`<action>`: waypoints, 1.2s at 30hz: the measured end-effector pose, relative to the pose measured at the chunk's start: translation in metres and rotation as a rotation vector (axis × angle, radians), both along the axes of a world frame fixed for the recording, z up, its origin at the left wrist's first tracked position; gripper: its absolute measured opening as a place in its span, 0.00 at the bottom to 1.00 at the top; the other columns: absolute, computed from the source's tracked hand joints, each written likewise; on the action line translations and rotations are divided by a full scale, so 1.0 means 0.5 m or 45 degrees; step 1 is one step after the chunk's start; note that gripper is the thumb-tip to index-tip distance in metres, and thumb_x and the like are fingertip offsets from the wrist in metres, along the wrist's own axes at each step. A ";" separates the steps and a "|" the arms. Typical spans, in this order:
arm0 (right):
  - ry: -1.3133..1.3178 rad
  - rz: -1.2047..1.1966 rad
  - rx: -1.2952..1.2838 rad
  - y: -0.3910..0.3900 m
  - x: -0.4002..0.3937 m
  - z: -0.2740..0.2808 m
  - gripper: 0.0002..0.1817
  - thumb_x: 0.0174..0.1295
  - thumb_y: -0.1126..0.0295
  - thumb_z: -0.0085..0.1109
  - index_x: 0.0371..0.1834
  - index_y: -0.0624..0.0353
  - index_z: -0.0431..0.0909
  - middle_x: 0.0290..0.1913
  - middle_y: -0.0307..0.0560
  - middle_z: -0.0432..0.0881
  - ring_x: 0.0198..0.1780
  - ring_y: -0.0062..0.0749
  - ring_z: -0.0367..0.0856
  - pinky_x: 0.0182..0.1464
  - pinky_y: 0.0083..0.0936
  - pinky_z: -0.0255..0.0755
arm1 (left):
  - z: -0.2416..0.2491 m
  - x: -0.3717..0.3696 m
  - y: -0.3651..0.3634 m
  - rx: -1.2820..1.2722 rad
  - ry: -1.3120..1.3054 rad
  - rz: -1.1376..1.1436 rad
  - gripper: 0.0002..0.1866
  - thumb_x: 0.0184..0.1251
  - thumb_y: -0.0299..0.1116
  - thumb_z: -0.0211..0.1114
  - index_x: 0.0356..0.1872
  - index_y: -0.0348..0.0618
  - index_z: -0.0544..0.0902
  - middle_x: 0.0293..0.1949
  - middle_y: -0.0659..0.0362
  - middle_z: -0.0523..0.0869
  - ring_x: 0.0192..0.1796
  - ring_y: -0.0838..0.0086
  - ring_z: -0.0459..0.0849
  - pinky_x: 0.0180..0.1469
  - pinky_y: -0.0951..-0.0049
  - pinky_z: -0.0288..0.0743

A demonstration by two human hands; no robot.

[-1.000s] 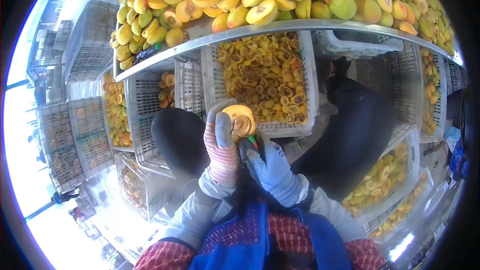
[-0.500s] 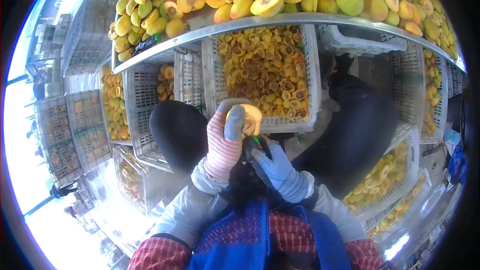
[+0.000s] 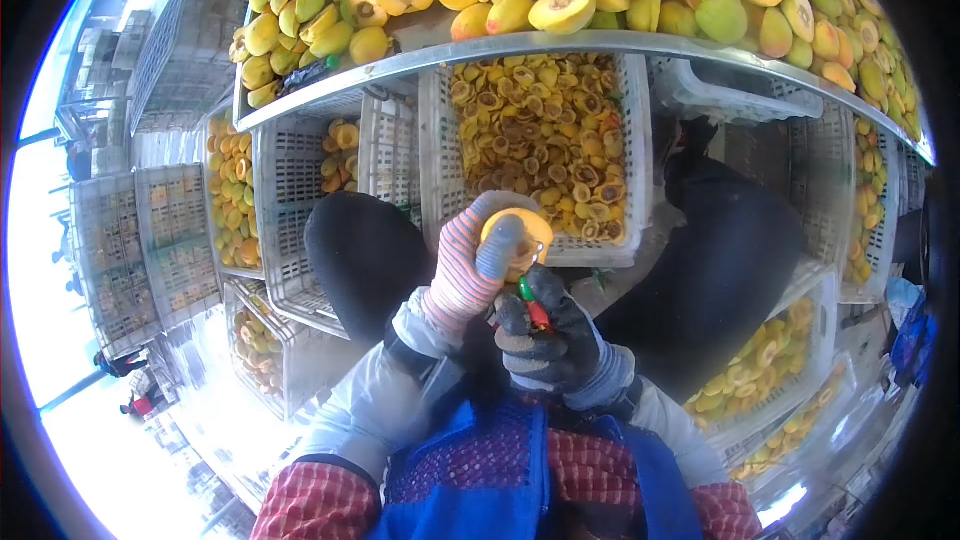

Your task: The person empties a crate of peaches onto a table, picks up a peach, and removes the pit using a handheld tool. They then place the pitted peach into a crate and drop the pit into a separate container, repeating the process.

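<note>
A yellow peach half [image 3: 534,227] sits in my gloved left hand [image 3: 468,265], its cut face turned toward my right hand. My fingers and thumb wrap its edge. In my gloved right hand [image 3: 552,345] is a small tool with a red and green handle [image 3: 536,314], gripped in closed fingers. Its metal tip, only partly visible, is at the peach half's cut face. Below and beyond the hands, between my knees, stands a white crate [image 3: 637,155] holding many thin, brownish-yellow peach pieces [image 3: 540,130].
A metal-edged table [image 3: 480,44] across the front bears a heap of halved peaches [image 3: 565,8]. Crates of peaches stand left [image 3: 285,210] and right [image 3: 825,330] of my legs. Stacked crates [image 3: 185,60] rise at far left. My knees [image 3: 362,250] flank the middle crate.
My right hand has turned, so the tool's red and green handle now shows more. Both hands and the peach half sit slightly further right in view.
</note>
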State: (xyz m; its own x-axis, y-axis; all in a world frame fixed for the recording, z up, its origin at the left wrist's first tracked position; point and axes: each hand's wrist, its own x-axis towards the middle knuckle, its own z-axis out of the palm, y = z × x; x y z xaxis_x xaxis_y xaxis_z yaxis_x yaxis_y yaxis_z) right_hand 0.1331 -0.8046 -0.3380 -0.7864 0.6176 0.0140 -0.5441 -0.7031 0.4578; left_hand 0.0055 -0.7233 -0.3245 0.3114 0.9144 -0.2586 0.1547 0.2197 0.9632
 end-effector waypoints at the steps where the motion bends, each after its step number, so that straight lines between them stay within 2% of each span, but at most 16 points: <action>1: 0.017 0.010 0.005 -0.002 -0.002 -0.004 0.26 0.69 0.42 0.35 0.42 0.53 0.74 0.16 0.32 0.61 0.11 0.16 0.55 0.11 0.15 0.53 | -0.005 -0.005 0.003 0.052 0.066 -0.042 0.24 0.67 0.50 0.56 0.48 0.36 0.77 0.34 0.59 0.83 0.36 0.79 0.80 0.41 0.77 0.74; 4: 0.270 0.034 -0.096 0.002 -0.012 -0.003 0.26 0.70 0.42 0.36 0.45 0.53 0.74 0.15 0.33 0.62 0.11 0.16 0.56 0.11 0.15 0.54 | -0.009 -0.016 0.007 -0.059 -0.042 -0.097 0.21 0.68 0.48 0.56 0.47 0.38 0.78 0.34 0.59 0.84 0.36 0.79 0.80 0.40 0.77 0.75; 7: 0.391 -0.003 -0.017 0.008 -0.021 0.000 0.27 0.69 0.42 0.37 0.47 0.54 0.74 0.15 0.33 0.63 0.11 0.17 0.58 0.12 0.16 0.55 | -0.013 0.008 -0.026 -0.472 -0.482 0.219 0.22 0.68 0.51 0.55 0.48 0.40 0.78 0.35 0.59 0.83 0.34 0.77 0.80 0.39 0.78 0.75; 9: 0.290 -0.036 0.073 0.010 -0.021 -0.002 0.28 0.69 0.41 0.37 0.46 0.55 0.74 0.15 0.32 0.63 0.11 0.17 0.59 0.12 0.17 0.56 | -0.012 0.008 -0.033 -0.677 -0.620 0.345 0.24 0.68 0.53 0.54 0.48 0.39 0.77 0.34 0.58 0.83 0.35 0.75 0.81 0.40 0.76 0.75; 12: 0.212 -0.106 0.014 0.008 -0.012 -0.010 0.28 0.68 0.41 0.37 0.46 0.55 0.74 0.15 0.32 0.63 0.11 0.17 0.59 0.12 0.18 0.57 | 0.014 0.021 -0.034 -0.623 -0.733 0.570 0.25 0.68 0.53 0.54 0.46 0.38 0.78 0.35 0.58 0.83 0.37 0.74 0.81 0.41 0.75 0.75; 15: 0.169 -0.128 -0.096 0.013 -0.004 -0.034 0.28 0.69 0.41 0.37 0.44 0.56 0.74 0.16 0.32 0.63 0.12 0.17 0.59 0.13 0.18 0.56 | 0.048 -0.041 -0.020 -0.190 -0.330 0.873 0.25 0.68 0.54 0.54 0.46 0.39 0.77 0.39 0.58 0.81 0.42 0.73 0.80 0.46 0.71 0.75; 19: -0.038 -0.079 -0.016 0.016 -0.017 -0.050 0.28 0.69 0.42 0.36 0.41 0.56 0.73 0.15 0.32 0.62 0.12 0.17 0.57 0.12 0.17 0.54 | 0.083 -0.277 0.080 0.401 0.122 0.909 0.20 0.68 0.46 0.58 0.49 0.39 0.77 0.44 0.57 0.81 0.47 0.70 0.80 0.46 0.72 0.76; 20: -0.033 -0.068 -0.010 0.019 -0.017 -0.056 0.27 0.69 0.42 0.36 0.40 0.56 0.73 0.15 0.32 0.61 0.12 0.17 0.57 0.12 0.17 0.54 | 0.091 -0.308 0.111 0.566 0.686 0.855 0.17 0.66 0.39 0.62 0.49 0.38 0.77 0.43 0.53 0.82 0.45 0.68 0.81 0.46 0.72 0.76; 22: -0.025 -0.051 -0.013 0.024 -0.017 -0.067 0.27 0.69 0.42 0.37 0.39 0.56 0.73 0.15 0.32 0.61 0.12 0.18 0.57 0.12 0.16 0.53 | 0.081 -0.377 0.161 0.444 1.938 0.740 0.14 0.63 0.35 0.64 0.46 0.38 0.79 0.39 0.50 0.84 0.40 0.67 0.82 0.44 0.72 0.75; 23: -0.286 0.010 -0.062 0.027 -0.014 -0.063 0.27 0.68 0.41 0.39 0.38 0.55 0.74 0.16 0.32 0.62 0.12 0.17 0.57 0.12 0.16 0.53 | 0.102 -0.340 0.186 0.612 1.711 0.685 0.14 0.62 0.35 0.65 0.46 0.39 0.80 0.38 0.51 0.84 0.40 0.66 0.82 0.43 0.71 0.75; 26: -0.491 0.118 -0.004 0.053 -0.010 -0.051 0.27 0.67 0.40 0.41 0.38 0.54 0.74 0.16 0.32 0.64 0.11 0.16 0.57 0.12 0.16 0.53 | 0.131 -0.188 0.245 0.860 1.158 0.560 0.12 0.59 0.38 0.66 0.40 0.42 0.83 0.31 0.55 0.85 0.35 0.64 0.84 0.41 0.67 0.75; 27: -0.489 0.135 -0.071 0.055 -0.014 -0.052 0.27 0.66 0.39 0.43 0.38 0.54 0.74 0.16 0.32 0.65 0.10 0.15 0.56 0.12 0.16 0.52 | 0.146 -0.135 0.286 0.756 1.313 0.501 0.14 0.58 0.41 0.66 0.40 0.43 0.82 0.34 0.54 0.85 0.37 0.62 0.83 0.41 0.66 0.75; 29: -0.646 0.095 -0.032 0.056 -0.014 -0.052 0.27 0.66 0.40 0.43 0.38 0.54 0.74 0.15 0.32 0.64 0.10 0.16 0.55 0.12 0.15 0.52 | 0.113 -0.087 0.391 0.958 1.478 0.362 0.22 0.56 0.47 0.66 0.47 0.45 0.78 0.44 0.49 0.83 0.44 0.56 0.82 0.45 0.60 0.74; 31: -0.765 0.081 -0.042 0.060 -0.008 -0.057 0.26 0.66 0.41 0.43 0.37 0.54 0.74 0.14 0.32 0.63 0.10 0.17 0.56 0.12 0.16 0.52 | 0.082 -0.032 0.481 0.378 1.668 0.236 0.37 0.52 0.55 0.66 0.57 0.39 0.70 0.49 0.43 0.80 0.55 0.53 0.79 0.52 0.59 0.74; 34: -0.915 0.093 -0.081 0.072 0.000 -0.064 0.25 0.67 0.42 0.42 0.35 0.53 0.74 0.14 0.33 0.62 0.10 0.19 0.57 0.13 0.19 0.53 | 0.018 -0.002 0.504 0.520 1.723 0.491 0.34 0.51 0.49 0.69 0.56 0.38 0.71 0.57 0.39 0.73 0.58 0.51 0.75 0.55 0.60 0.74; 36: -1.062 0.086 -0.068 0.078 -0.006 -0.056 0.25 0.68 0.42 0.42 0.35 0.53 0.74 0.14 0.33 0.63 0.10 0.19 0.57 0.13 0.19 0.53 | 0.025 -0.030 0.504 0.503 1.543 0.352 0.30 0.51 0.46 0.69 0.53 0.39 0.74 0.53 0.42 0.76 0.54 0.52 0.77 0.54 0.60 0.74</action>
State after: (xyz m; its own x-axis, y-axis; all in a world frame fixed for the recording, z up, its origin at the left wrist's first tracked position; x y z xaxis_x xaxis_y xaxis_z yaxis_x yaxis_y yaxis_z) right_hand 0.1300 -0.7655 -0.3658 -0.5609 0.5523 -0.6168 -0.6767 -0.7350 -0.0427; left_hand -0.0094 -0.4713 -0.3122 -0.1381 0.9887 0.0590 0.9609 0.1193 0.2500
